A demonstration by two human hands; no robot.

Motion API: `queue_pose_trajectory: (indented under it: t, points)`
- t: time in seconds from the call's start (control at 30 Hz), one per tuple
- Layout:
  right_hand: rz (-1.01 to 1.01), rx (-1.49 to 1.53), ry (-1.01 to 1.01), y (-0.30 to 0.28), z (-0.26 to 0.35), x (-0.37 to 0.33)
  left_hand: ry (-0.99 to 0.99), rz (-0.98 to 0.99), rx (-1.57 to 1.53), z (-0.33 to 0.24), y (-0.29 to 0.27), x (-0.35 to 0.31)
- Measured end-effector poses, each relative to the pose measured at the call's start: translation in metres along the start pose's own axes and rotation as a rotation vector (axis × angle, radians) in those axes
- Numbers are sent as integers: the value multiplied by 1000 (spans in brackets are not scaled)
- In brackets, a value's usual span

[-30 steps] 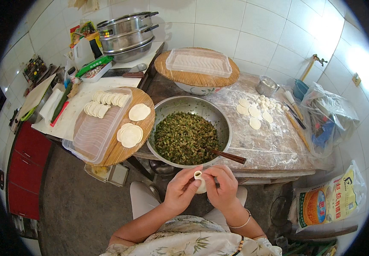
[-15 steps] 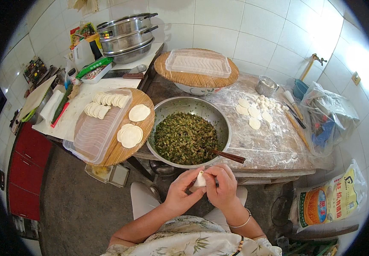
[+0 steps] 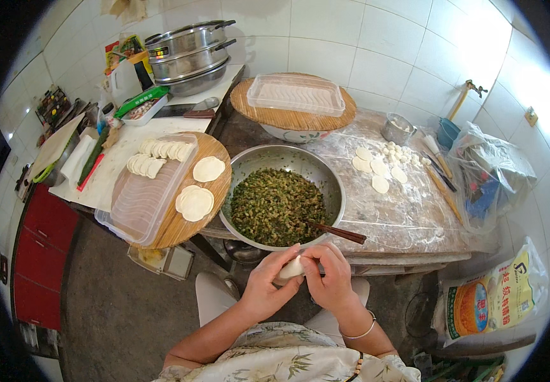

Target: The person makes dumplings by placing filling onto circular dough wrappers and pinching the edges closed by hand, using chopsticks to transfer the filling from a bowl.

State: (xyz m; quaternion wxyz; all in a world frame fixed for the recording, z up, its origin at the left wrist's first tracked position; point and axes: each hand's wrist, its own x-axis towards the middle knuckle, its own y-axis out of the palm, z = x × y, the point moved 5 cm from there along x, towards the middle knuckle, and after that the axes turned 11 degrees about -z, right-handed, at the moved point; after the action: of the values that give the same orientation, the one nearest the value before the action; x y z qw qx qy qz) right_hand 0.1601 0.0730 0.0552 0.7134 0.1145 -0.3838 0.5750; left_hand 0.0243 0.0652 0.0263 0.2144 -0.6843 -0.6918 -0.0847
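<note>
A white dumpling [image 3: 291, 270] is pinched between my two hands, just in front of the steel bowl's near rim. My left hand [image 3: 267, 280] cups it from the left with fingers curled round it. The thumb and fingers of my right hand [image 3: 330, 272] press on its edge. Green chopped filling [image 3: 275, 207] fills much of the large steel bowl [image 3: 337, 184], and brown chopsticks [image 3: 345, 235] stick out over its right side. On a round wooden board to the left, a clear plastic tray [image 3: 138, 207] holds rows of finished dumplings [image 3: 154, 156]. Flat dough wrappers [image 3: 195, 202] lie beside the tray.
On the floured table [image 3: 408, 216] at right are more dough rounds [image 3: 380, 184], small dough pieces [image 3: 402, 154], a rolling pin [image 3: 444, 196] and a small metal pot [image 3: 398, 129]. A stacked steamer [image 3: 189, 57] stands back left. A flour sack [image 3: 488, 296] sits low at right.
The dumpling has tilted and lies flatter between my fingers, with its pinched edge more closed. My hands have stayed at nearly the same place.
</note>
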Motion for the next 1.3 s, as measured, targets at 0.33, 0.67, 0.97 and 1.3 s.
queue_pose_trajectory:
  t: [0.33,0.67,0.97,1.3]
  points:
    - [47,12,14,2,-3,0,-98,62,-19,7,-1,1]
    - [21,27,144,1,-8,2,-153,29,-15,6,1,-2]
    - [26,-32,60,12,-8,-1,36,10,116,-2,-7,1]
    - [30,-30,154,19,-8,1,-1,-22,114,7,-15,1]
